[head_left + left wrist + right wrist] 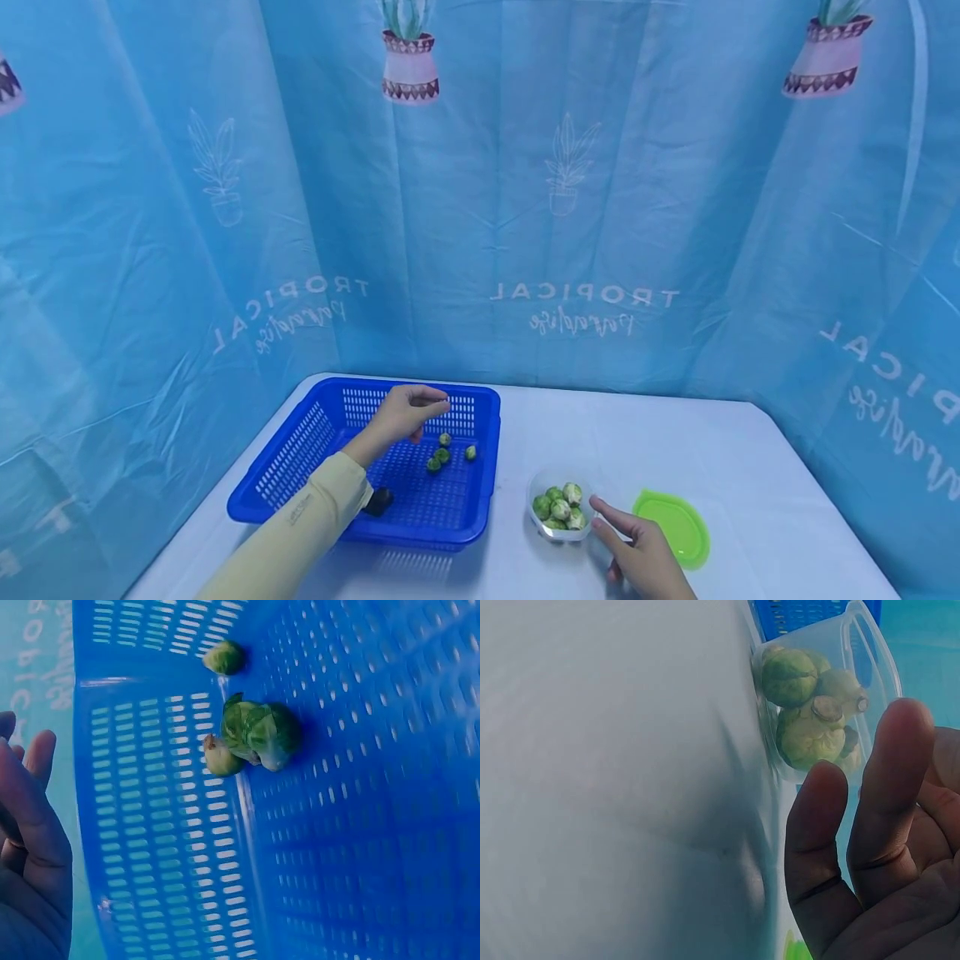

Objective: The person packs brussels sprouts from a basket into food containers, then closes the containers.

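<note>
Over the back part of a blue plastic basket (486, 492) hovers my left hand (408, 412), its fingers loosely bent and no object showing between them. Several Brussels sprouts (442, 456) lie on the basket floor below it; in the left wrist view a few sprouts (259, 731) sit by the slotted wall. On the white table to the right stands a clear plastic bowl (564, 535), with several Brussels sprouts (559, 509) inside. My right hand (641, 550) is beside this bowl, thumb and fingers spread apart, fingertips close to its rim.
A bright green lid (678, 529) lies on the white table (630, 442), right of the bowl and partly behind my right hand. Blue printed curtains (480, 208) hang behind the table and at both sides. A small black device (378, 502) is at my left wrist.
</note>
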Demonstrator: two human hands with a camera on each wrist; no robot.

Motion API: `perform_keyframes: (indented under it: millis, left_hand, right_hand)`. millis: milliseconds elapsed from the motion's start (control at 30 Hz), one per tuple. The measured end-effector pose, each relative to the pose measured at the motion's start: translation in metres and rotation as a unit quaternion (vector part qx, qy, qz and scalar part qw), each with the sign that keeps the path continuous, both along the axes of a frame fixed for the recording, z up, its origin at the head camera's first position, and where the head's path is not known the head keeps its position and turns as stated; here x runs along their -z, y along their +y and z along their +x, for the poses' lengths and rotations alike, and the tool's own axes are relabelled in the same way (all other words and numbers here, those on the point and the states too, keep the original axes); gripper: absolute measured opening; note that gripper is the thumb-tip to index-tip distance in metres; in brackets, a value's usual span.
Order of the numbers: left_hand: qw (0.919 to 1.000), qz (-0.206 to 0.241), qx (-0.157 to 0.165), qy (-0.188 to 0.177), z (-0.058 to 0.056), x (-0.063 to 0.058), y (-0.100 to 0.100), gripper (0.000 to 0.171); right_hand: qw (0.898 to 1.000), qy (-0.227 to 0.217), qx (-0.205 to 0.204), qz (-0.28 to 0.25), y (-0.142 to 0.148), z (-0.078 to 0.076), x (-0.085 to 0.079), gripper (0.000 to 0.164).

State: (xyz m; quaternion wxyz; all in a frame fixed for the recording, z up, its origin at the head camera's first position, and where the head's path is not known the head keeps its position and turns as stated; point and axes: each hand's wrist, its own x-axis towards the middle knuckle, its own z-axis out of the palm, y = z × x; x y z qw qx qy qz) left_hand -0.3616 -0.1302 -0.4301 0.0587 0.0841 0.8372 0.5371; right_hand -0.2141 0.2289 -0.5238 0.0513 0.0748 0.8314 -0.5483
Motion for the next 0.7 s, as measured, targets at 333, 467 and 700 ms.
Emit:
perform_keyframes:
  millis: [333,467,700]
  left_hand:
    - [0.9991,-0.032,0.025,-0.009,-0.017,0.012,-0.009,0.031]
    - [0.9978,-0.049,0.044,-0.007,-0.023,0.021,-0.006,0.032]
    - [0.9941,-0.074,0.077,-0.018,-0.029,0.032,-0.006,0.031]
  right_hand:
    - [1.000,0.002,0.000,0.002,0.002,-0.002,0.002,0.057]
    - [1.000,0.008,0.001,0.006,0.003,-0.002,0.003,0.056]
    - [1.000,0.011,-0.003,0.007,0.002,-0.001,0.002,0.058]
